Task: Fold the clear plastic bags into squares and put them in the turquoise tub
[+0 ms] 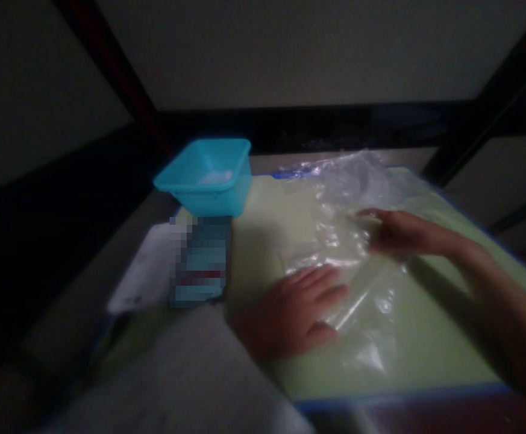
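A large, crinkled clear plastic bag [357,184] lies spread over the yellow-green tabletop [438,349]. My left hand [290,310] rests flat on its near left part, fingers apart, with nothing held. Farther right, my right hand [393,232] has its fingers curled at the plastic and seems to grip a fold of it; blur hides the exact contact. Under or beside the plastic, a pale cream flat sheet [301,214] shows faintly.
A turquoise plastic basin [222,199] with something whitish inside stands at the back left. In front of it lies a pixelated flat rectangular item [203,256], beside a white sheet [147,265]. The table has a blue edge; a wall rises behind.
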`<state>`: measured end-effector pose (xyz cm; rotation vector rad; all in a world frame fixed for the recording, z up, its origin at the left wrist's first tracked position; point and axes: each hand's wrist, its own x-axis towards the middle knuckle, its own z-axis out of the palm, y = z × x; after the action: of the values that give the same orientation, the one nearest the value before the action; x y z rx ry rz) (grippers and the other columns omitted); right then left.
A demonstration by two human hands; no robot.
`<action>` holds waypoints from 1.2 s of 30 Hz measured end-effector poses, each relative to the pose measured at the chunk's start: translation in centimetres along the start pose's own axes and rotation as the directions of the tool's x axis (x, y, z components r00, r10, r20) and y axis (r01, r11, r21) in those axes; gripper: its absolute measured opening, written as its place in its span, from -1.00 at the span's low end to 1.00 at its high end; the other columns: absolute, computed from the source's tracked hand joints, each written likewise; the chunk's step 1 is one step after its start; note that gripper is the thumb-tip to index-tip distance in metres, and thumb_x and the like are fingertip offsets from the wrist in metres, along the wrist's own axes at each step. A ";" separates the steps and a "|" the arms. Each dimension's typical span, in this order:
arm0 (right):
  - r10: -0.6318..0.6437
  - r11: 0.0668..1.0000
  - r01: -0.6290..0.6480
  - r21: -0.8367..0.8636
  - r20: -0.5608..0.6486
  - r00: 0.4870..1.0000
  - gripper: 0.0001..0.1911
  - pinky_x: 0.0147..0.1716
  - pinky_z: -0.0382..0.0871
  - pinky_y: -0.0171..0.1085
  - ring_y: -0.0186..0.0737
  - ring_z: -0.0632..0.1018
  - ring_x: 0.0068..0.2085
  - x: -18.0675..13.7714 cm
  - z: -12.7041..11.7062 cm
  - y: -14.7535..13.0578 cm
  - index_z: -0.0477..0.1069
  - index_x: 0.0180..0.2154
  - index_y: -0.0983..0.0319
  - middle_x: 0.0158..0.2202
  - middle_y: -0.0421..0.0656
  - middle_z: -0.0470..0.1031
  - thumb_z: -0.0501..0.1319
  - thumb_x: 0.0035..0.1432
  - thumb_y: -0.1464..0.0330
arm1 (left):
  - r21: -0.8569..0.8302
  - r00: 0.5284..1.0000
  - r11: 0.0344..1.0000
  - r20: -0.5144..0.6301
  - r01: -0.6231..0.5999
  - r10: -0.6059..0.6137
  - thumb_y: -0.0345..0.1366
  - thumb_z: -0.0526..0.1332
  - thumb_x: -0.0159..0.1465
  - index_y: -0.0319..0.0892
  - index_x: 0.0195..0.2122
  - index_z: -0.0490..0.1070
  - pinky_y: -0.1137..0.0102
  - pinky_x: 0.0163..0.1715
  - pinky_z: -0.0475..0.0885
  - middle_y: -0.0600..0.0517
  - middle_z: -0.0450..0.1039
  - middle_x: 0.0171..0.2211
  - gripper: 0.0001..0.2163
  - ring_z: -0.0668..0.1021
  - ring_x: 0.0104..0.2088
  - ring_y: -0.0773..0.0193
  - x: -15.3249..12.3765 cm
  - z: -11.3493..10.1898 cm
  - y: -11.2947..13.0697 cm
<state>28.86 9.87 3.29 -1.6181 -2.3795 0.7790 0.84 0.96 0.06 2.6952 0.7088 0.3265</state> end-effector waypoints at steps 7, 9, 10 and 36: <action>-0.300 0.945 0.203 -0.256 -0.435 0.849 -0.74 -0.42 0.37 -0.25 -0.19 0.54 -0.42 -0.9 -0.1 -2.2 0.45 -0.14 0.25 -0.35 -0.08 0.56 0.08 0.18 0.36 | 0.005 0.999 1.000 0.038 -0.013 0.013 -0.10 0.14 0.28 -0.17 0.26 0.08 0.12 0.29 -0.04 -0.11 -0.08 0.34 -0.43 0.01 0.33 0.07 -0.2 -0.1 0.2; -0.524 0.851 0.502 -0.152 -0.185 0.832 -0.73 -0.24 0.41 -0.22 -0.18 0.55 -0.23 -1.0 1.4 -4.3 0.46 -0.14 0.25 -0.20 -0.06 0.55 0.03 0.27 0.33 | 0.000 0.999 1.000 0.039 -0.023 0.023 -0.09 0.13 0.28 -0.19 0.26 0.08 0.12 0.29 -0.04 -0.13 -0.07 0.34 -0.44 0.02 0.33 0.06 -0.1 0.0 0.2; -0.602 0.798 0.598 -0.076 -0.076 0.795 -0.71 -0.19 0.41 -0.22 -0.20 0.55 -0.18 -0.9 2.2 -5.1 0.44 -0.10 0.26 -0.18 -0.06 0.54 0.01 0.30 0.32 | -0.006 0.999 1.000 0.035 -0.026 0.026 -0.08 0.11 0.29 -0.20 0.25 0.09 0.13 0.29 -0.03 -0.14 -0.04 0.33 -0.44 0.04 0.32 0.06 -0.1 0.0 0.3; -0.629 0.778 0.615 -0.131 -0.159 0.761 -0.70 -0.07 0.39 -0.11 -0.14 0.49 -0.05 1.8 6.9 -5.5 0.34 0.01 0.27 -0.07 0.00 0.49 0.01 0.29 0.39 | 0.015 1.000 1.000 0.014 -0.021 0.021 -0.12 0.15 0.25 -0.22 0.19 0.16 0.12 0.24 0.05 -0.18 0.13 0.25 -0.48 0.17 0.27 0.02 0.1 -0.2 1.1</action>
<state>20.81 7.73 -0.12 -0.7516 -2.5641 0.3792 1.36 0.21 0.69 2.7183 0.6818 0.3091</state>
